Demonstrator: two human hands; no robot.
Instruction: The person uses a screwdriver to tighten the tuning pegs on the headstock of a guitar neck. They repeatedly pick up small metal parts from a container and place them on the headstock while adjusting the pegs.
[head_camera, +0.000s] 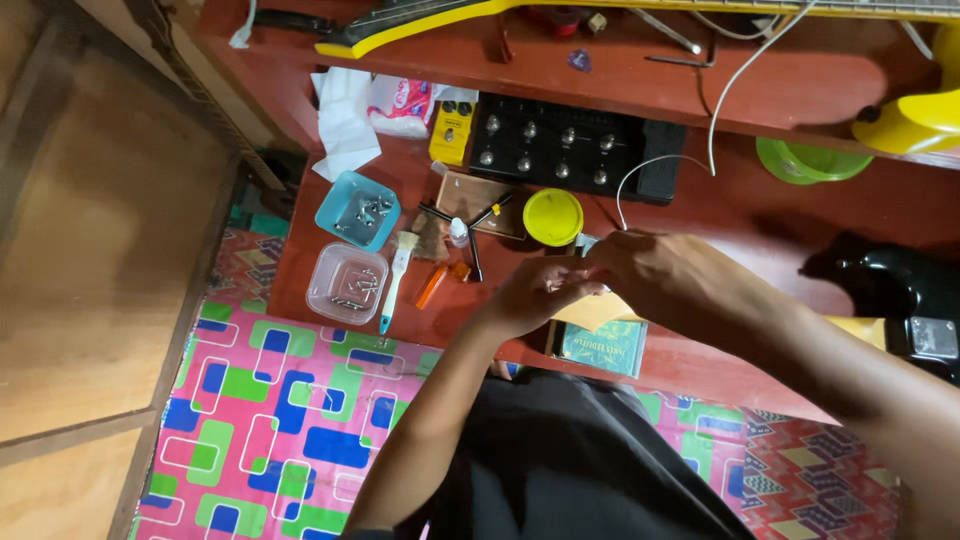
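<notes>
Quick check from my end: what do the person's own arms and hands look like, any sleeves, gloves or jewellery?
Both arms are bare along the whole visible length: no sleeve shows. The left hand and right hand wear no gloves. No ring, watch or bracelet can be made out, though the fingers are bunched together and partly hidden.

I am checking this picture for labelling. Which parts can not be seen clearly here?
- Head view: the left hand and right hand meet and cover what they pinch; its kind is unclear.
- The yellow guitar is cut off by the top edge.
- The screws in the blue tray are too small to count.
</notes>
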